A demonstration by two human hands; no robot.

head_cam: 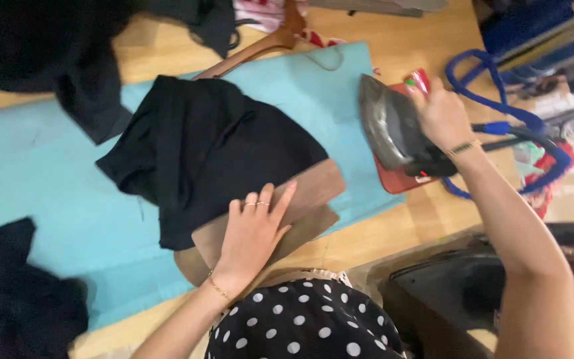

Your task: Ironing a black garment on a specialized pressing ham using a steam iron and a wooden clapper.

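We are looking down at a wooden table (393,233) with a turquoise ironing cloth (54,193) spread across it. Our left hand (254,233) is lying flat, fingers spread fairly wide and palm down, on a brown wooden pressing board (313,193) — it is pressing rather than gripping, and holding nothing. The board is sitting at the near edge of the turquoise cloth, and its far end is tucked under a black garment (207,146) that is bunched over the middle of the cloth, just beyond our fingertips.

Our right hand (440,116) is closing firmly around the handle of a heavy grey iron (393,133), tilting it up on its side so that the metal soleplate is facing toward the garment. The iron is hanging over a red rest pad (393,179) at the right edge of the cloth, well apart from the black garment. Whether it is touching the pad we cannot tell. A blue cord (493,96) is looping behind the hand.

More black fabric (41,53) is lying heaped at the far left corner, and another dark piece (14,292) is sitting at the near left edge. A wooden hanger (267,43) is resting at the top of the cloth, partly under the garment. Below — closest to us — our black polka-dot top (307,326) is filling the lower part of the view.
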